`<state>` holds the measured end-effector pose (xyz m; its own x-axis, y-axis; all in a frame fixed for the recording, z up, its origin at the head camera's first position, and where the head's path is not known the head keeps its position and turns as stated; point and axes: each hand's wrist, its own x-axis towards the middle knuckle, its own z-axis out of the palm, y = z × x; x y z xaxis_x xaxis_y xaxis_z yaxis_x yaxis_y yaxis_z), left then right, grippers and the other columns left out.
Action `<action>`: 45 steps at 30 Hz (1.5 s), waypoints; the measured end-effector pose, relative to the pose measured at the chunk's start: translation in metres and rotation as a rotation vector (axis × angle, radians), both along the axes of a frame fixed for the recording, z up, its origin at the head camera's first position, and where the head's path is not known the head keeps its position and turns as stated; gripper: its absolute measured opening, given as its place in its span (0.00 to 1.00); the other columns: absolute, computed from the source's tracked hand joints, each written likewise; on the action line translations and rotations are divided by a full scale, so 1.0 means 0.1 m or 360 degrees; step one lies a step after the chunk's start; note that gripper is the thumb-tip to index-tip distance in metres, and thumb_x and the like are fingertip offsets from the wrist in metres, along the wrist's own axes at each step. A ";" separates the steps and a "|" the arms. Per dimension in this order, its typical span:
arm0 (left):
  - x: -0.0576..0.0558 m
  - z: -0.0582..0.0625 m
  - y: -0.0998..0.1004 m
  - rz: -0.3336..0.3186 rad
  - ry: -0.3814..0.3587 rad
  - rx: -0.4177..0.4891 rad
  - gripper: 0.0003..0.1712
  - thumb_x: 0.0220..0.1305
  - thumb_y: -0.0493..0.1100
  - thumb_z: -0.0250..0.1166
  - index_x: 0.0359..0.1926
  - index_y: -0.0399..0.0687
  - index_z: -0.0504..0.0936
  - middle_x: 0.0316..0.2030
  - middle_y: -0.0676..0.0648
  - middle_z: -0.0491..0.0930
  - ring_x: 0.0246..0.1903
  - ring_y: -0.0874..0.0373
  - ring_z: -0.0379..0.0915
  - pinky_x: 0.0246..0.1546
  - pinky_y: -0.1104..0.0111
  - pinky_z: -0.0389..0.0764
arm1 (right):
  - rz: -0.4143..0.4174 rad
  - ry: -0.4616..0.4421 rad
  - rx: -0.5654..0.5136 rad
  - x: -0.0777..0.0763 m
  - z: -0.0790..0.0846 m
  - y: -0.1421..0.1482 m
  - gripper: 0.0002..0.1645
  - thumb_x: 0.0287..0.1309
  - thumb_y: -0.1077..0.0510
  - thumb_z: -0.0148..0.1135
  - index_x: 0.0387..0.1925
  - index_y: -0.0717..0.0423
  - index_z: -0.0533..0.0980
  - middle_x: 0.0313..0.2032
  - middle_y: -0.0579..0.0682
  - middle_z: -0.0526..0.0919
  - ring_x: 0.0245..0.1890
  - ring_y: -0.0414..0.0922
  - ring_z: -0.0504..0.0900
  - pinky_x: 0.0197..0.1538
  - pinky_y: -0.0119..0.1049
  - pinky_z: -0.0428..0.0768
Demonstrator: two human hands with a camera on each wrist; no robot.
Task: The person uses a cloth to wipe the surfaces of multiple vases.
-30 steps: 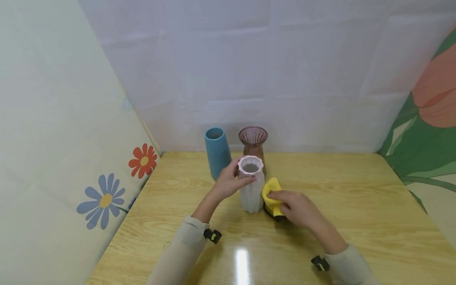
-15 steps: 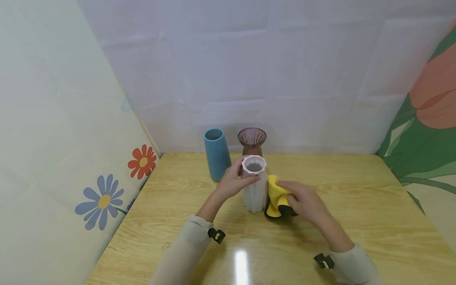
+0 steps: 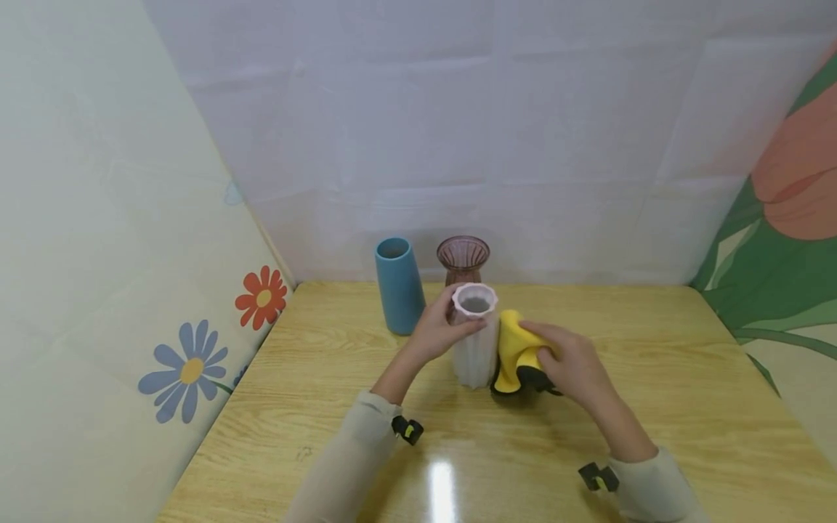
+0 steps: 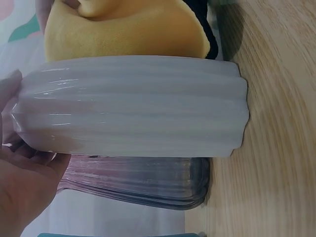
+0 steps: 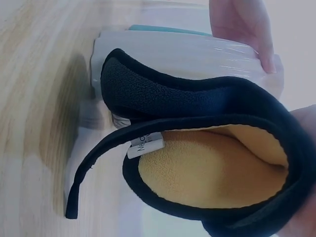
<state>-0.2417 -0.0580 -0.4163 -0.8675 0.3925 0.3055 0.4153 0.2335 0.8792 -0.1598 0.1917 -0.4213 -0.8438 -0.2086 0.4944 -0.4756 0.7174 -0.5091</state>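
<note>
My left hand [image 3: 439, 330] grips a white fluted vase [image 3: 475, 356] just below its scalloped rim, thumb at the front and fingers behind. In the left wrist view the vase [image 4: 133, 106] stands upright, its base close to the wood. With the right hand [image 3: 575, 363] I pinch a yellow fleecy cloth [image 3: 513, 345] with black edging. It lies against the vase's right side. The right wrist view shows the cloth's yellow inner side [image 5: 207, 168], a white label [image 5: 145, 144] and a hanging black strip [image 5: 84, 182].
Behind the white vase stands a purple ribbed glass vase [image 3: 463, 261], partly hidden. A blue vase [image 3: 399, 290] is at its left. The wooden table [image 3: 314, 407] ends at a pale back sheet [image 3: 405, 145], with flower-printed sheets on both sides.
The white vase and my left hand have shifted right. My right hand has also moved right and slightly up with the cloth, which has folded to show more black.
</note>
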 end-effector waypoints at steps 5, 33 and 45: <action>-0.01 0.01 0.05 -0.0006 -0.0036 0.0025 0.42 0.59 0.47 0.77 0.71 0.54 0.67 0.61 0.47 0.76 0.64 0.51 0.71 0.64 0.53 0.74 | -0.0056 -0.0013 -0.0041 0.01 0.04 0.02 0.29 0.55 0.75 0.59 0.59 0.57 0.81 0.55 0.61 0.84 0.23 0.39 0.72 0.34 0.37 0.78; -0.17 -0.02 0.37 0.0069 -0.0095 0.0079 0.46 0.59 0.49 0.77 0.74 0.53 0.64 0.64 0.47 0.75 0.66 0.51 0.69 0.66 0.54 0.71 | -0.0205 -0.0065 -0.0222 -0.07 0.16 0.12 0.30 0.54 0.74 0.58 0.59 0.55 0.81 0.52 0.64 0.85 0.11 0.35 0.63 0.17 0.29 0.69; -0.22 -0.02 0.49 0.0167 -0.0118 0.0029 0.47 0.57 0.52 0.78 0.73 0.54 0.65 0.64 0.47 0.75 0.64 0.50 0.71 0.63 0.53 0.75 | -0.0236 -0.0099 -0.0287 -0.12 0.22 0.17 0.29 0.55 0.74 0.56 0.57 0.57 0.82 0.49 0.66 0.85 0.10 0.35 0.62 0.15 0.29 0.68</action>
